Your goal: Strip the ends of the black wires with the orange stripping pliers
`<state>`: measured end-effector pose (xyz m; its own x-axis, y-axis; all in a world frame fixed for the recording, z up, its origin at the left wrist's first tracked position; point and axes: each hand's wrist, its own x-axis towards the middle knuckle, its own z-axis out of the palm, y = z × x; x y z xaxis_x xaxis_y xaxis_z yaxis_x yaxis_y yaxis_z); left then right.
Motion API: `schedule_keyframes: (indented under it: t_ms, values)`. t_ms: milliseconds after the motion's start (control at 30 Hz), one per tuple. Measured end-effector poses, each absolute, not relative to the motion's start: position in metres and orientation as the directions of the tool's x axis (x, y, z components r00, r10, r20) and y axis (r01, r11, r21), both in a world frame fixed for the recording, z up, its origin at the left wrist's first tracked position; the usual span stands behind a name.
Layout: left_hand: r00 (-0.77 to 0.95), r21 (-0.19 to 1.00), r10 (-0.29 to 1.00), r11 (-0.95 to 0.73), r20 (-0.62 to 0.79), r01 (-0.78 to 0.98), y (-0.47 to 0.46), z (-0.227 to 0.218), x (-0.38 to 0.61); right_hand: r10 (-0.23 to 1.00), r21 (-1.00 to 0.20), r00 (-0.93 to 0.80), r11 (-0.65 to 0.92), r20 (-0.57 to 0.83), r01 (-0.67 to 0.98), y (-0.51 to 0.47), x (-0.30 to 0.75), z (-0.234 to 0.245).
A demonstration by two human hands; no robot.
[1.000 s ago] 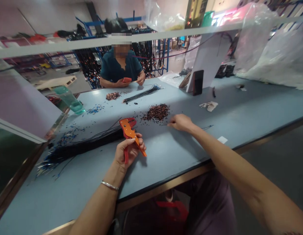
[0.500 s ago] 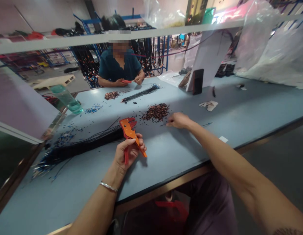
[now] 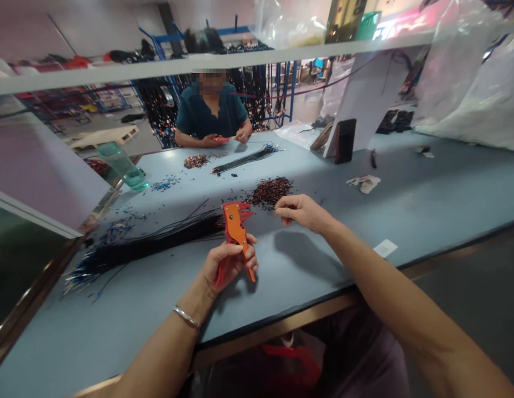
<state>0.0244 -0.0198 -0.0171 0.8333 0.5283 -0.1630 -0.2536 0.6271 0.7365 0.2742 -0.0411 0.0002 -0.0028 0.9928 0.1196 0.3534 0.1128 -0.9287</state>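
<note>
My left hand (image 3: pixel 234 262) is wrapped round the handles of an orange and red wire stripper (image 3: pixel 235 224), whose jaws point up and to the right. To the right of those jaws, my right hand (image 3: pixel 300 211) is raised above the table with thumb and fingertips pinched together. Whatever they hold, if anything, is too small to make out. Just behind it lies a heap of short dark and copper-coloured wire scraps (image 3: pixel 270 190). A thick bundle of black wires (image 3: pixel 144 242) with blue and silvery ends stretches across the table to the left of the stripper.
Across the table a person (image 3: pixel 213 113) holds a red tool beside a smaller wire bundle (image 3: pixel 246 158). A green bottle (image 3: pixel 123 167) stands at the left edge. A dark phone (image 3: pixel 345 142) leans on a white panel (image 3: pixel 367 99); crumpled paper (image 3: pixel 364 182) lies nearer.
My right hand has lifted slightly off the table, and the thin wire seen at it before no longer shows. The stripper has turned more upright in my left hand. The view has shifted a little.
</note>
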Motion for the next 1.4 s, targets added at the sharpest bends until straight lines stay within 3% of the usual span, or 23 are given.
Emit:
schedule_keyframes:
  t_ms: [67, 200, 733, 1400]
  values:
    - [0.847, 0.755, 0.512, 0.611, -0.147, -0.238, -0.021, -0.019, 0.023, 0.985, -0.954, 0.003, 0.169, 0.175, 0.249, -0.042, 0.258, 0.001]
    - [0.877, 0.792, 0.464, 0.578, -0.124, -0.194, -0.023, -0.021, 0.021, 0.925, -0.931, 0.217, 0.252, 0.312, 0.264, -0.051, 0.244, -0.005]
    - [0.915, 0.844, 0.396, 0.515, -0.077, -0.152, -0.03, -0.015, 0.025, 0.84, -0.764, 0.157, 0.373, 0.519, 0.526, -0.078, 0.244, 0.006]
    - [0.924, 0.863, 0.374, 0.491, -0.082, -0.122, -0.033, -0.013, 0.026, 0.843, -0.7, 0.062, 0.4, 0.535, 0.592, -0.086, 0.239, 0.01]
